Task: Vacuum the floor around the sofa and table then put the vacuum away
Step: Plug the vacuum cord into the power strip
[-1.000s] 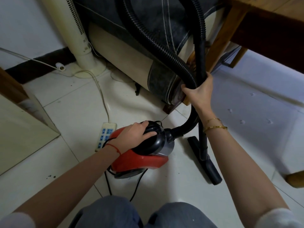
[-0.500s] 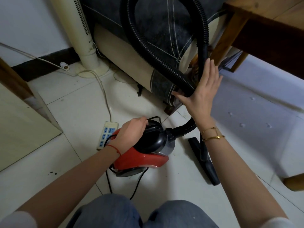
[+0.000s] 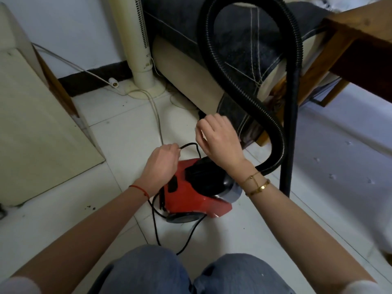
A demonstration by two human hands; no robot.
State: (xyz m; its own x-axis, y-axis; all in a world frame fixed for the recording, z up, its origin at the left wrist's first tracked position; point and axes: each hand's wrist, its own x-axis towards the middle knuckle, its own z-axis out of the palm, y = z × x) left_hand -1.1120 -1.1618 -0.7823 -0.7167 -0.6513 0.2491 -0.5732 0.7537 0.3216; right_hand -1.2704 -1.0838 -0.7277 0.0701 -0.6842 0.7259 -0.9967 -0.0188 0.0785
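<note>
The red and black vacuum cleaner (image 3: 197,200) sits on the white tiled floor in front of my knees. Its ribbed black hose (image 3: 239,90) loops up over the sofa (image 3: 180,28), and the black wand (image 3: 290,134) stands upright beside the wooden table (image 3: 350,28). My left hand (image 3: 161,164) pinches the thin black power cord (image 3: 188,145) just above the vacuum's rear. My right hand (image 3: 218,139) hovers over the vacuum with curled, blurred fingers next to the cord's loop; contact is unclear. More cord trails on the floor toward my knees.
A white tower fan (image 3: 137,49) stands against the wall left of the sofa, with a white cable (image 3: 157,115) running from its base toward the vacuum. A cream panel (image 3: 31,124) leans at the left. My jeans-clad knees (image 3: 148,272) fill the bottom edge.
My right hand let go of the hose and moved left over the vacuum. My left hand left the vacuum's handle and took up the black cord. The view shifted closer.
</note>
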